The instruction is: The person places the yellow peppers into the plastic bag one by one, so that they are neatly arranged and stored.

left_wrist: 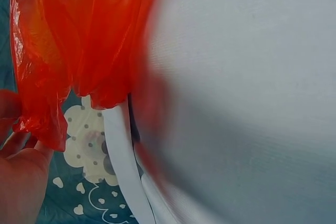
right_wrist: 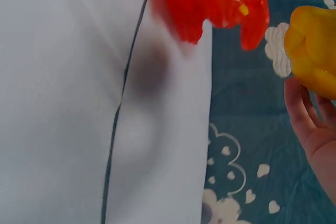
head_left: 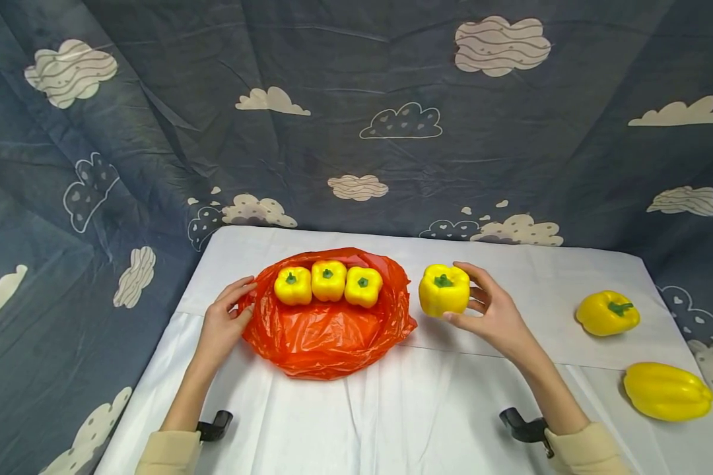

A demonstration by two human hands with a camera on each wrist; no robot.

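A red plastic bag [head_left: 327, 336] stands wide-mouthed on the white-covered table, with three yellow bell peppers [head_left: 329, 281] in a row along its far inner side. My left hand [head_left: 222, 323] pinches the bag's left rim; in the left wrist view the crinkled plastic [left_wrist: 47, 124] passes between thumb and fingers. Just right of the bag, my right hand [head_left: 496, 313] grips another yellow bell pepper [head_left: 434, 300] from its right side, stem facing up. That pepper [right_wrist: 315, 45] is cut off by the frame edge in the right wrist view, with fingertips against its lower side.
Two more yellow bell peppers lie at the table's right: one [head_left: 607, 313] farther back with its stem to the right, another [head_left: 668, 392] on its side near the right edge. A dark cloud-patterned cloth [head_left: 344, 152] hangs behind the table [head_left: 392, 422].
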